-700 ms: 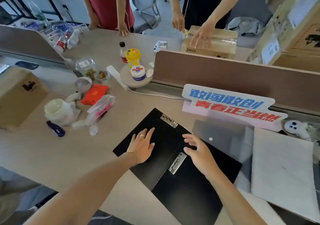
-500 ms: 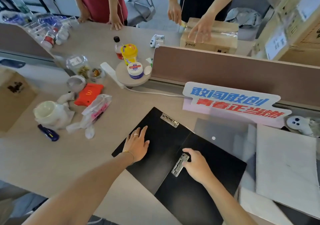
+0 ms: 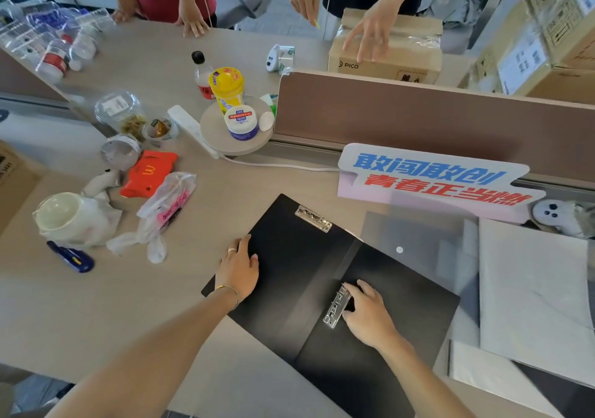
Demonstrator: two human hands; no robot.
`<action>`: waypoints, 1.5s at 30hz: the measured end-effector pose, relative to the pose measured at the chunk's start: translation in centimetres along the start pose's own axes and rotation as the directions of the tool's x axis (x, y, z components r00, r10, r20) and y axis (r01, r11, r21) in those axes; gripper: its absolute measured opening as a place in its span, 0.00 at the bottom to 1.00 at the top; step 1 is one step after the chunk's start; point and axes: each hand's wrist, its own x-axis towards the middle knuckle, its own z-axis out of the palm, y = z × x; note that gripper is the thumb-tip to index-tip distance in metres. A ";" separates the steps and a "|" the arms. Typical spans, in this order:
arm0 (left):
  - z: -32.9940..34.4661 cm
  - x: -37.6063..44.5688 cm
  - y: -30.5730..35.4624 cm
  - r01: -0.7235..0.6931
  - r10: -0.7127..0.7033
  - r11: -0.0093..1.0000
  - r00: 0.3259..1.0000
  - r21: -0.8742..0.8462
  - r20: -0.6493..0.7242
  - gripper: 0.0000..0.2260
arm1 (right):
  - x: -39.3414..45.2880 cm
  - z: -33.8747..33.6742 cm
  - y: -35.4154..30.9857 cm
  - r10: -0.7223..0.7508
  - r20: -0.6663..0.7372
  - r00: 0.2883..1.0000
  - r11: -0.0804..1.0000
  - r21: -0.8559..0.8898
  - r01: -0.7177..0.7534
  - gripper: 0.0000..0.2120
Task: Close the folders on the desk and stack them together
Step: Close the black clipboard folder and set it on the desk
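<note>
So far: nothing in the task looks finished; no folder is shut and no stack is made.
Black folder (image 3: 289, 276): lies open and flat on the desk (image 3: 96, 305), both covers spread, the fold running between the 2 hands.
Clips: 1 metal clip (image 3: 313, 218) sits at the far edge of the left cover; a 2nd clip (image 3: 335, 308) sits beside the fold on the right cover.
Left hand (image 3: 239, 271): rests flat on the outer part of the left cover, fingers fairly close together, gripping nothing.
Right hand (image 3: 367, 313): lies on the right cover with fingers curled and touching the 2nd clip; whether it pinches the clip or only presses on it, I cannot tell.
Other folders: a translucent grey folder (image 3: 415, 247) lies just beyond the black one, and pale sheets or folders (image 3: 531, 289) lie to its right; whether these are open or shut is unclear.
Left to do, by my judgement: fold 1 black cover over the other, deal with the remaining folders likewise, then pile all of them together.
Likely step in hand: settling the clip before closing.
</note>
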 end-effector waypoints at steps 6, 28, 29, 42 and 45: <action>-1.0 -0.2 0.3 -0.002 -0.001 0.997 0.999 -0.072 -0.043 0.23 | -0.5 0.3 0.5 -0.030 0.009 1.000 0.999 0.018 0.029 0.34; -7.0 -15.5 9.7 -0.262 0.235 0.947 0.960 -0.188 -0.155 0.08 | -5.7 -4.4 2.5 -0.150 0.054 0.987 0.849 0.519 0.101 0.15; -6.2 -16.8 10.4 -0.271 0.246 0.937 0.959 -0.219 -0.138 0.08 | -6.8 -4.7 2.6 -0.166 0.040 0.985 0.823 0.555 0.116 0.14; 10.5 -19.8 13.7 -0.220 0.230 0.929 0.973 -0.297 0.001 0.14 | -13.2 -8.2 9.9 0.022 0.061 0.998 0.334 0.940 -0.065 0.11; 12.8 -17.2 12.5 -0.006 0.009 0.960 1.000 -0.281 0.010 0.15 | -13.4 -8.0 12.3 0.063 0.139 0.988 0.280 0.948 -0.151 0.14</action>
